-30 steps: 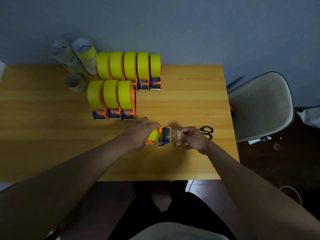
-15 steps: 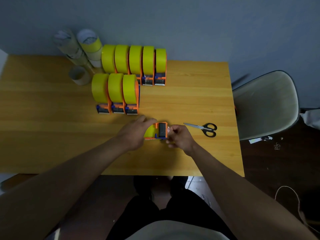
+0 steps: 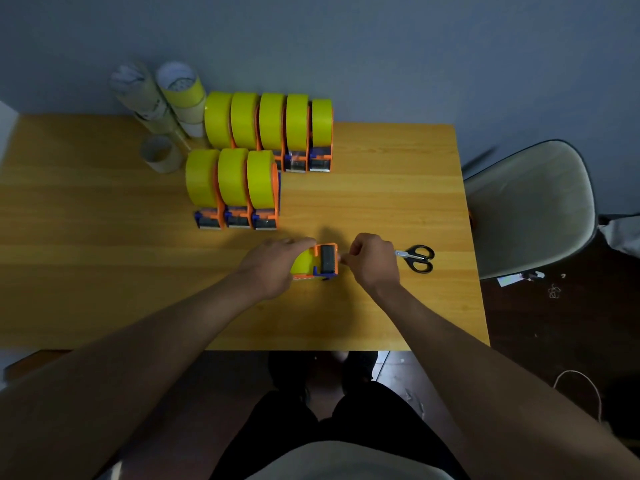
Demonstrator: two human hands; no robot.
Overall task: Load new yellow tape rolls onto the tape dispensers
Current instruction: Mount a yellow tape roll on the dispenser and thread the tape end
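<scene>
Beside the scissors (image 3: 417, 258), the right hand (image 3: 372, 263) has drawn closer to them.

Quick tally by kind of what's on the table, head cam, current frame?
Loaded yellow tape dispensers: 9, with 5 in the back row, 3 in the front row and 1 held by the left hand and right hand, dispenser
Wrapped stacks of spare tape rolls: 2
Empty cardboard core: 1
Scissors: 1
Total: 13
</scene>
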